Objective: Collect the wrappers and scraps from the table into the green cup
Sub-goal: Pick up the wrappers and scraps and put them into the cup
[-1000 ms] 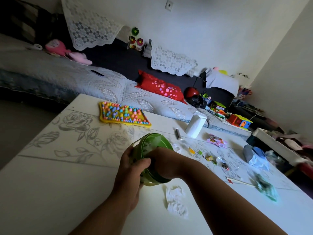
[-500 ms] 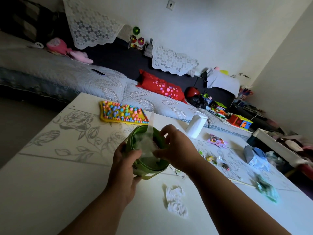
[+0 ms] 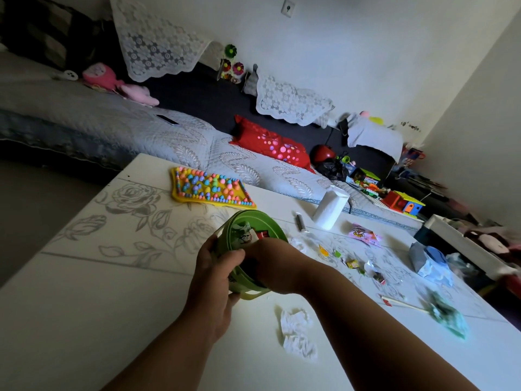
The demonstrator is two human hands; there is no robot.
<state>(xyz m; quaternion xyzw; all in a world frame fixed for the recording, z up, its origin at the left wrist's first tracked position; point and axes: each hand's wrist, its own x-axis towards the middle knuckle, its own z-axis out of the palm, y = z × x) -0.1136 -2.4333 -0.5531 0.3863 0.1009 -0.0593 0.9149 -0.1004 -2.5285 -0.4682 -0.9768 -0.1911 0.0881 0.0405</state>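
My right hand (image 3: 272,262) has sunk into the round green plastic cup (image 3: 263,219), its grip hidden; my left hand (image 3: 214,268) clasps the wall, steadying it.

The white rose-patterned table (image 3: 84,292) bears a yellow studded mat (image 3: 210,189), a white container (image 3: 329,207), a pink wrapper (image 3: 363,235) and crumpled paper (image 3: 297,333).

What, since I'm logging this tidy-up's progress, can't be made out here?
Head view only:
Fingers of the right hand: sunk inside the round green plastic cup that the left hand grips, so whether they hold anything is hidden.
Cup's lower contents: covered by that hand.
Green object on a stick: blurred.
Small coloured scraps: too small to identify.
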